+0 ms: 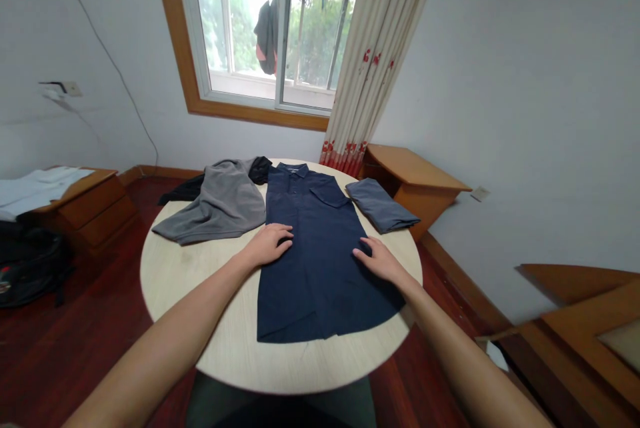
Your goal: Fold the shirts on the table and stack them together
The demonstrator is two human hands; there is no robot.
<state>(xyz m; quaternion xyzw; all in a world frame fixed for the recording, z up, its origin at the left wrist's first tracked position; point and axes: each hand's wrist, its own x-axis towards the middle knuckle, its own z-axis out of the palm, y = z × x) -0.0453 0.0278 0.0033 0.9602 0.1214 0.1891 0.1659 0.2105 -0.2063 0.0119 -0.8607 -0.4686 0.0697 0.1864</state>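
Note:
A dark navy collared shirt lies spread on the round table, its collar at the far side and its hem toward me. One short sleeve is laid inward across the shirt's upper right. My left hand rests on the shirt's left edge, thumb and fingers apart. At the opposite edge, my right hand touches the cloth with its thumb and fingers spread. Neither hand grips the fabric visibly. Left of the shirt is a loose grey garment with black parts. A folded grey-blue garment lies to the right.
The pale round table carries all three garments. Behind its right side stands a wooden desk below a curtain. A wooden cabinet holding white cloth and a black bag are at the left.

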